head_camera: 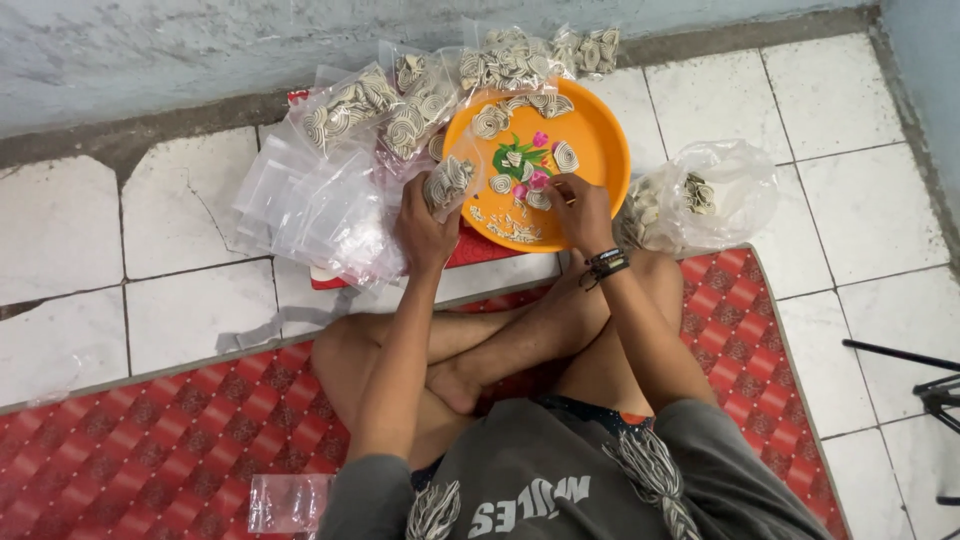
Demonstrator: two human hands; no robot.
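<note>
I sit cross-legged on a red patterned mat (pixel 150 440). My left hand (pixel 425 225) holds a small clear bag (pixel 449 180) partly filled with striped spiral snacks. My right hand (pixel 578 208) reaches into an orange round tray (pixel 600 140) with a painted flower, its fingers pinching at the loose spiral snacks (pixel 538 198) lying there. A dark wristband sits on my right wrist.
Several filled snack bags (pixel 400 100) lie behind the tray by the wall. A heap of empty clear bags (pixel 310 205) lies left of the tray. A large plastic bag (pixel 715 195) of snacks sits to the right. One empty bag (pixel 288 503) lies on the mat.
</note>
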